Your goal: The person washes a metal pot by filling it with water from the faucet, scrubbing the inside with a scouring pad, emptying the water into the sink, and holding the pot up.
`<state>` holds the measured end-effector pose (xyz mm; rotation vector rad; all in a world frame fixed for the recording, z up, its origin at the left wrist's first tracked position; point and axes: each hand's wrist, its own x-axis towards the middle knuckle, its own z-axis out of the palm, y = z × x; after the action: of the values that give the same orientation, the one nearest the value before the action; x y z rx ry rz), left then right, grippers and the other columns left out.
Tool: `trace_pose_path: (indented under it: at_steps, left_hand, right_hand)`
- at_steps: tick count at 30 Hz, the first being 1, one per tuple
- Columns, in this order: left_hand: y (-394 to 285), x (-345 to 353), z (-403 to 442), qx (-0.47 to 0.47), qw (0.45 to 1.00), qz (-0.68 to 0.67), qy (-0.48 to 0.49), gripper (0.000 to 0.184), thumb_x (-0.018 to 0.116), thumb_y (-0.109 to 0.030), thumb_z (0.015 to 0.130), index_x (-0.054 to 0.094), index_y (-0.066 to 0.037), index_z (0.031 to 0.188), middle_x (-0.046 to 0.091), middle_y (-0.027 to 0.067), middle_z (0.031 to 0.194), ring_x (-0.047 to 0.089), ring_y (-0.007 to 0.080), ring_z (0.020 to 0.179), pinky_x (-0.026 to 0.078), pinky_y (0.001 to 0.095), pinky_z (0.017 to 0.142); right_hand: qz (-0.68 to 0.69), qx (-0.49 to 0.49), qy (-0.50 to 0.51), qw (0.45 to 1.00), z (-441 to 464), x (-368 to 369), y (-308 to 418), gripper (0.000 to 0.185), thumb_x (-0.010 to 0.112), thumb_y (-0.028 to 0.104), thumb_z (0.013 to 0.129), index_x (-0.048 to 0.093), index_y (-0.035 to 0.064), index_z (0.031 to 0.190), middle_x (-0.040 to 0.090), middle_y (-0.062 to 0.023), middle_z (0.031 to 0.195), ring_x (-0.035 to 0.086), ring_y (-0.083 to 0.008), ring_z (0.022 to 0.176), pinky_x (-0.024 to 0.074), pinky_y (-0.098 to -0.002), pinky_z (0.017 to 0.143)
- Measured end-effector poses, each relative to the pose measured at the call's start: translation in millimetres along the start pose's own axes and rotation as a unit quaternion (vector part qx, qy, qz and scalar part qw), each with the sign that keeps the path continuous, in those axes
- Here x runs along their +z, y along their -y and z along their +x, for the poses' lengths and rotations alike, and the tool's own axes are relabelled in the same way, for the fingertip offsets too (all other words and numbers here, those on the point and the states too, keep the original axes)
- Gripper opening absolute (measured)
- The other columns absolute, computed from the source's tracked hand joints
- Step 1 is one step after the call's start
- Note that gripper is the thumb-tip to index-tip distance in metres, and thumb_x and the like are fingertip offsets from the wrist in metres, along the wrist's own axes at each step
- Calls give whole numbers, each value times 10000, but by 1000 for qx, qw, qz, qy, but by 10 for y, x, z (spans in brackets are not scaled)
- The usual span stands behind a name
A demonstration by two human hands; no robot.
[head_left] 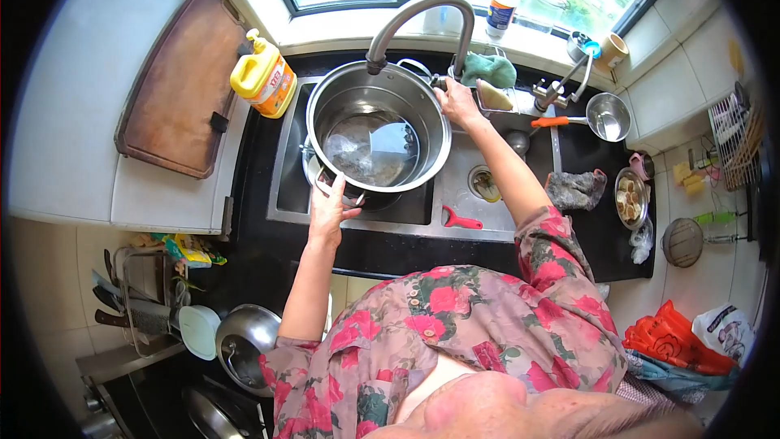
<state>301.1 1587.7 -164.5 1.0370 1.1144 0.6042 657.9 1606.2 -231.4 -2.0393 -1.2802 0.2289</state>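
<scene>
A large steel pot point(379, 127) with some clear liquid in its bottom sits over the left sink basin, under the curved grey faucet point(422, 2). My left hand point(328, 205) is at the pot's near-left side, its fingers around the handle there. At the faucet base, beside the pot's far-right rim, my right hand point(457, 102) has its fingers closed; a small dark part shows at the fingertips, and what it grips is too hidden to name. A red peeler point(461, 218) lies on the sink's front edge, near the drain strainer point(484, 184) of the right basin.
Left of the sink stands a yellow detergent bottle point(266, 80), beside a leaning cutting board point(183, 85). Behind the faucet is a green cloth point(489, 70). To the right are an orange-handled pan point(608, 117), a grey cloth point(576, 189) and a food plate point(631, 198).
</scene>
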Motion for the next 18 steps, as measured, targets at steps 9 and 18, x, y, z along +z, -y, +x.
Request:
trace_pose_path:
  at_steps: [9,18]
  left_hand:
    - [-21,68,163,-12,994,-104,21,495,449,-415,983,358,-83,1338,516,130,1218,652,246,826,587,379,639]
    - [33,31,181,-15,987,-160,31,440,420,-279,983,326,-85,1366,502,146,1235,637,326,907,572,459,743]
  right_hand:
    - [9,63,-104,993,414,420,-22,220,566,231,876,628,25,922,646,-233,870,622,-421,865,488,-496,763]
    - [-179,-17,-20,983,525,388,-75,146,575,157,847,659,39,835,670,-214,812,671,-363,820,535,-477,740]
